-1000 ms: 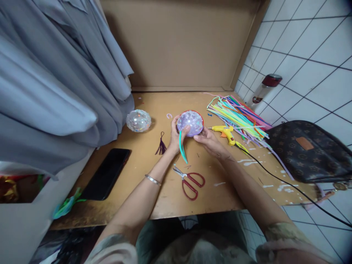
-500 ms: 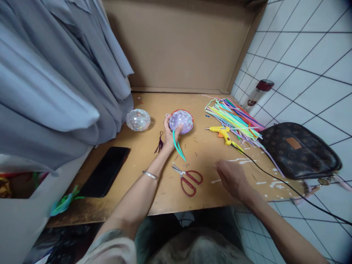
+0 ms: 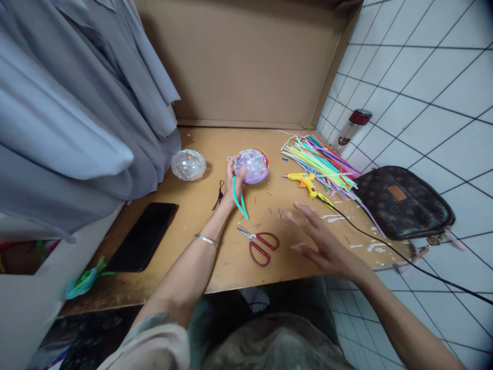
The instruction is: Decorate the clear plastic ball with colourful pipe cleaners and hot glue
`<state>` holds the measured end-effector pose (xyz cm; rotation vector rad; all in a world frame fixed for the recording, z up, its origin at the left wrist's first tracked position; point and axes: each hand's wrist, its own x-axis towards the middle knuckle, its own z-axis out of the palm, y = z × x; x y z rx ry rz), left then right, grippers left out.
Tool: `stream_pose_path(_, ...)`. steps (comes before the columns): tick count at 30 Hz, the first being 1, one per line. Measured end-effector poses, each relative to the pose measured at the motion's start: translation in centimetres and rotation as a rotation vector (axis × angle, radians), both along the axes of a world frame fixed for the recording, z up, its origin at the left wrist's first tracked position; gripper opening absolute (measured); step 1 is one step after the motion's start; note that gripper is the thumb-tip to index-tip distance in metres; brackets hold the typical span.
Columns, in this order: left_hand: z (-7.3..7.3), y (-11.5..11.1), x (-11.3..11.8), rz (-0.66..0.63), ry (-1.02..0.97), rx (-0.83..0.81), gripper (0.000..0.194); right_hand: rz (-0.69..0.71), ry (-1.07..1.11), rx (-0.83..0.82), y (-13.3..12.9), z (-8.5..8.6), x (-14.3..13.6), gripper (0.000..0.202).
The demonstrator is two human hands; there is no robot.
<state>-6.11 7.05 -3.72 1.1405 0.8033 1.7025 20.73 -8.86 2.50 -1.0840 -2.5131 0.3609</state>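
Note:
My left hand point(image 3: 234, 180) is closed round the left side of a purple translucent ball point(image 3: 252, 167), which has a red edge at its upper right. A turquoise strip point(image 3: 239, 203) hangs in a loop from the same hand. My right hand point(image 3: 314, 234) hovers over the table's right part with fingers spread and nothing in it. Red-handled scissors point(image 3: 260, 246) lie between my forearms, blades partly apart. Beyond my right hand rests a yellow glue gun point(image 3: 304, 182). A clear ball point(image 3: 188, 165) stands left of the purple one, and a dark tassel point(image 3: 219, 195) lies beside my left wrist.
A bundle of coloured strips point(image 3: 319, 164) lies at the back right, by a brown patterned bag point(image 3: 404, 203) and a red-lidded bottle point(image 3: 352, 128). The glue gun's black cord point(image 3: 377, 239) runs right. A black phone point(image 3: 144, 236) and grey cloth point(image 3: 88, 103) are left.
My right hand has gone from curled to spread fingers. The purple ball has turned a little in my left hand. The whole view has shifted slightly.

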Motion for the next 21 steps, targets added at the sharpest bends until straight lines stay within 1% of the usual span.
stream_pose_path(2, 0.5, 0.0, 0.0, -0.044, -0.076, -0.011, 0.076, -0.017, 0.038, -0.080, 4.2, -1.8, -1.5, 0.059)
stream_pose_path(3, 0.8, 0.0, 0.0, -0.052, -0.092, -0.007, 0.076, -0.048, 0.045, -0.125, 6.4, -2.7, -2.3, 0.061)
stream_pose_path(6, 1.2, 0.0, -0.1, -0.037, -0.106, -0.006, 0.073, -0.188, 0.022, -0.223, 12.3, -5.3, -4.9, 0.078)
stream_pose_path(7, 1.2, 0.0, -0.1, -0.029, -0.105, -0.009, 0.072, -0.203, -0.003, -0.231, 13.7, -5.9, -5.9, 0.080)
stream_pose_path(9, 1.1, 0.1, -0.2, -0.022, -0.107, -0.007, 0.071, -0.145, -0.051, -0.245, 15.5, -6.7, -7.7, 0.080)
stream_pose_path(10, 1.0, 0.2, -0.3, -0.023, -0.111, -0.002, 0.071, -0.085, -0.074, -0.255, 15.9, -6.9, -8.5, 0.077)
stream_pose_path(12, 0.7, 0.4, -0.4, -0.018, -0.120, 0.008, 0.072, 0.066, -0.112, -0.265, 15.7, -7.0, -9.8, 0.072)
stream_pose_path(14, 0.4, 0.7, -0.7, 0.002, -0.120, 0.002, 0.074, 0.227, -0.143, -0.264, 14.6, -6.9, -10.5, 0.064)
stream_pose_path(16, 0.2, 1.0, -1.0, 0.022, -0.107, -0.021, 0.075, 0.359, -0.167, -0.259, 13.1, -6.7, -10.7, 0.056)
stream_pose_path(18, 0.0, 1.2, -1.2, 0.029, -0.091, -0.039, 0.074, 0.436, -0.182, -0.256, 11.6, -6.4, -10.4, 0.051)
stream_pose_path(21, -0.2, 1.1, -1.3, 0.020, -0.088, -0.040, 0.075, 0.448, -0.200, -0.254, 9.9, -5.9, -8.6, 0.052)
